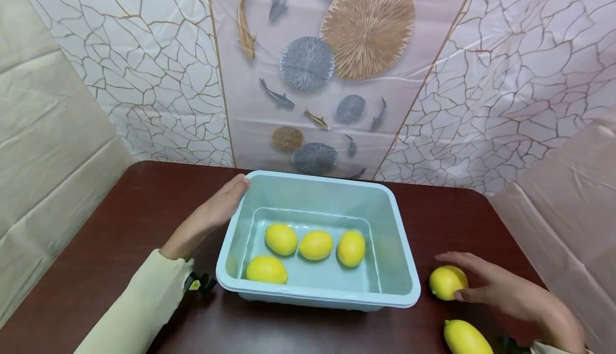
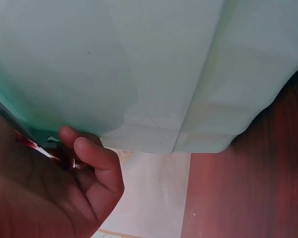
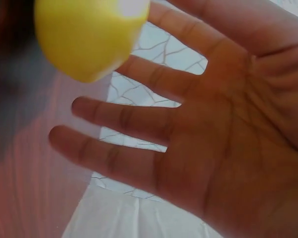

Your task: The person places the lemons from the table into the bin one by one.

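A pale blue plastic basin (image 1: 317, 298) stands on the table with several yellow lemons inside, one lemon (image 1: 351, 248) to the right and another lemon (image 1: 267, 269) in the near left corner. My left hand (image 1: 223, 201) grips the basin's left rim near the far corner. In the left wrist view its bent fingers (image 2: 102, 153) lie against the basin's outer wall (image 2: 154, 74). To the right of the basin, my right hand (image 1: 500, 287) reaches around a loose lemon (image 1: 447, 283), fingers straight and spread. That lemon (image 3: 89, 34) shows by the fingers in the right wrist view.
Another lemon (image 1: 467, 338) lies on the dark reddish table (image 1: 308, 328) nearer to me, below the right hand. Behind the table hangs a patterned cloth (image 1: 308, 129) with fish and round shapes. Plain pale cloth (image 1: 48, 156) borders the left side.
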### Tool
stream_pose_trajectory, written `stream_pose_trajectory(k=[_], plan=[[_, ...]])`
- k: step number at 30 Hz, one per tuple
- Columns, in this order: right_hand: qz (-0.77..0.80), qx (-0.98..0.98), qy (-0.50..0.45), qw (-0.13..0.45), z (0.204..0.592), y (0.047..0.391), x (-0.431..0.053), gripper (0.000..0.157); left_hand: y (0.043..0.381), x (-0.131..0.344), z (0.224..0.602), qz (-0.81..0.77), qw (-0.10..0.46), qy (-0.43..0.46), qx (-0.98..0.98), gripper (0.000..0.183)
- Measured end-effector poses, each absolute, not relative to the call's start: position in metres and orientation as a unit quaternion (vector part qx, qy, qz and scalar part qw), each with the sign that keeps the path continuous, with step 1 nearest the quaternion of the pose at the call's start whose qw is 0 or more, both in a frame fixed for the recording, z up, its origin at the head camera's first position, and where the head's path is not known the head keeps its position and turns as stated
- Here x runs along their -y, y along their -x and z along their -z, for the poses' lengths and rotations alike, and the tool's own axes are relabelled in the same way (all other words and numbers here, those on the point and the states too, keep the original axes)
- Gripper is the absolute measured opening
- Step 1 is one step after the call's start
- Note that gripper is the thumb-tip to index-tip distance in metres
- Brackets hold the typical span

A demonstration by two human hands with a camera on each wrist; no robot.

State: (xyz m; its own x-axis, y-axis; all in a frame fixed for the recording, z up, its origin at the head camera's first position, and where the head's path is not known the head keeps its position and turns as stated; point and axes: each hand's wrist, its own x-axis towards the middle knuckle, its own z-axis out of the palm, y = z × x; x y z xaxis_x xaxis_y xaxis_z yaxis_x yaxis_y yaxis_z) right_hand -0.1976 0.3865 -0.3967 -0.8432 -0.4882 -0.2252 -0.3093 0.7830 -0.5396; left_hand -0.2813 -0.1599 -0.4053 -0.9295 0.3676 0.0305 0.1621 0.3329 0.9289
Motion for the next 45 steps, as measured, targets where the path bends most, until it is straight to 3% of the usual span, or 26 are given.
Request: stream_pose_trajectory(k=[4, 14, 24, 38, 45], plan=[[0.242, -0.924, 0.251, 0.155, 0.400, 0.202, -0.387, 0.060, 0.284, 0.162, 0.403, -0.561, 0.084, -0.179, -0.804, 0.034], [0.261, -0.910, 0.281, 0.156, 0.405, 0.204, -0.397, 0.060, 0.286, 0.159, 0.412, -0.588, 0.077, -0.202, -0.780, 0.032], [0.328, -0.877, 0.275, 0.220, 0.418, 0.207, -0.402, 0.058, 0.284, 0.156, 0.409, -0.590, 0.079, -0.200, -0.778, 0.031], [0.346, -0.886, 0.244, 0.190, 0.413, 0.202, -0.389, 0.049, 0.284, 0.159, 0.407, -0.584, 0.069, -0.187, -0.787, 0.030], [0.296, -0.923, 0.222, 0.101, 0.394, 0.190, -0.367, 0.048, 0.283, 0.160, 0.408, -0.593, 0.072, -0.185, -0.780, 0.029]])
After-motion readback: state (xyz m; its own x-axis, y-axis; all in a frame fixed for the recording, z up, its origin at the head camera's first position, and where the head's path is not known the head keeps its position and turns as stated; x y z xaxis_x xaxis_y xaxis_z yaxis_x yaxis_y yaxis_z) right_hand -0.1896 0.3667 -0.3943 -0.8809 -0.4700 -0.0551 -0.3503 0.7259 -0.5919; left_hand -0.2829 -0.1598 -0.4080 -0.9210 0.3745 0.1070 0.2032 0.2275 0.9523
